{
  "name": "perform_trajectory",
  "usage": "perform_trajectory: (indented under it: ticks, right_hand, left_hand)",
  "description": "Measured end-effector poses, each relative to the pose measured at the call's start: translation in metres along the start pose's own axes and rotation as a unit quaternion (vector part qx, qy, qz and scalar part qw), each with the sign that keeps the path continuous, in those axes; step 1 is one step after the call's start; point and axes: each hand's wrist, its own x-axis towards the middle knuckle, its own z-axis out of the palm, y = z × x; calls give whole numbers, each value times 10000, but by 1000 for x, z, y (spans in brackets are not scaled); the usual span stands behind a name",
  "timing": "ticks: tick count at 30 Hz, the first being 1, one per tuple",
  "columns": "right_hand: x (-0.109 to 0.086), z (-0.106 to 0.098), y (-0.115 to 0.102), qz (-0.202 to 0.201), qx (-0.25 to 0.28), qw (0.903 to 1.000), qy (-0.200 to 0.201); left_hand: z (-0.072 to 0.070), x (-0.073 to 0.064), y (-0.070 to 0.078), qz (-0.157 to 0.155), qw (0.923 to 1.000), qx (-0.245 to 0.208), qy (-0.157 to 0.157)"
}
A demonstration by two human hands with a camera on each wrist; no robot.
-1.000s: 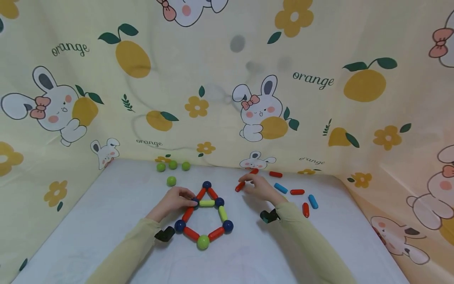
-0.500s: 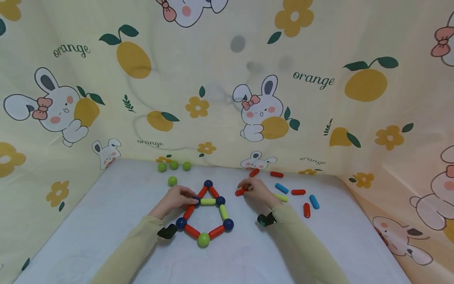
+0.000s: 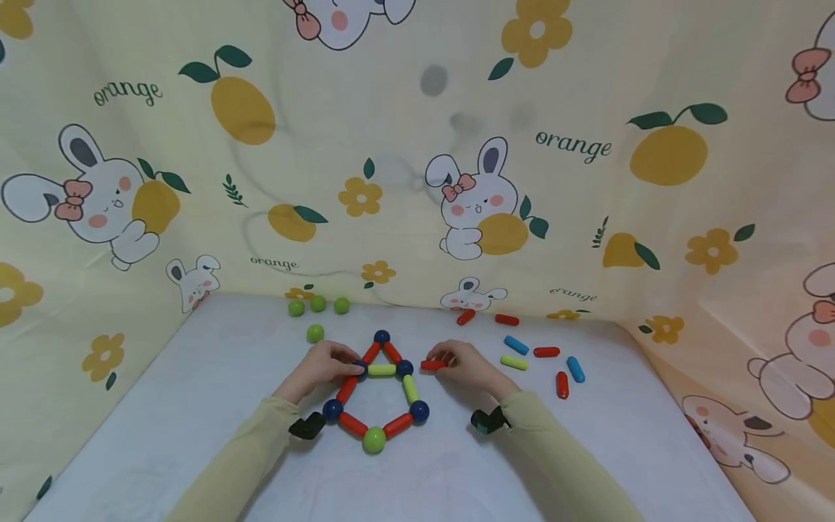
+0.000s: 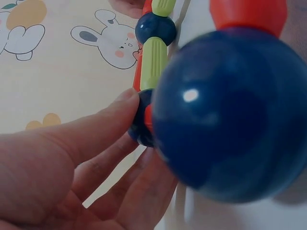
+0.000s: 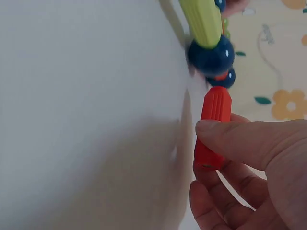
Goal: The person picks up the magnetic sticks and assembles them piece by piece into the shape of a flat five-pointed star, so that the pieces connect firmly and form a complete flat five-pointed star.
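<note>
On the table lies a magnetic-stick figure of red and yellow-green sticks joined by balls, with a green ball (image 3: 374, 440) at its near point. My left hand (image 3: 321, 368) pinches the figure's left middle navy ball (image 4: 139, 117) between thumb and fingers. Another navy ball (image 4: 230, 115) looms large in the left wrist view. My right hand (image 3: 468, 368) pinches a loose red magnetic stick (image 5: 213, 132) between thumb and fingers. The stick's free end points at the right middle navy ball (image 3: 404, 369), with a small gap between them in the head view.
Several loose green balls (image 3: 317, 303) sit at the back left. To the right lie scattered sticks: a yellow-green stick (image 3: 514, 362), a blue stick (image 3: 516, 344), a red stick (image 3: 562, 384) and others. Behind the table (image 3: 215, 435) hangs a printed cloth (image 3: 391, 145).
My right hand has moved left and toward me with the red stick, which has turned to lie nearly level. A yellow-green stick has come into view behind that arm. My left hand keeps its place.
</note>
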Motion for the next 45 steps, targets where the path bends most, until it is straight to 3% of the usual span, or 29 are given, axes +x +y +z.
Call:
perform_trajectory:
  ticks: [9,16,25,32,45]
  right_hand:
    - [-4,11,-10,142,86,9998,-87]
    - [-10,8,-9,111,62,9999,-35]
    - [-47,-36,22,643,88,9951,744]
    - [-77,-71,56,954,-333,9876,1204]
    - [-91,-69,81,1128,-472,9832,1355]
  left_hand:
    - [0,-1,1,-8,10000,28,-20]
    - [2,0,0,-57,10000,30,18]
    - [2,3,-4,34,10000,1,-22]
    - [-1,3,-6,69,9999,48,-60]
    - [-1,3,-4,2,10000,86,-22]
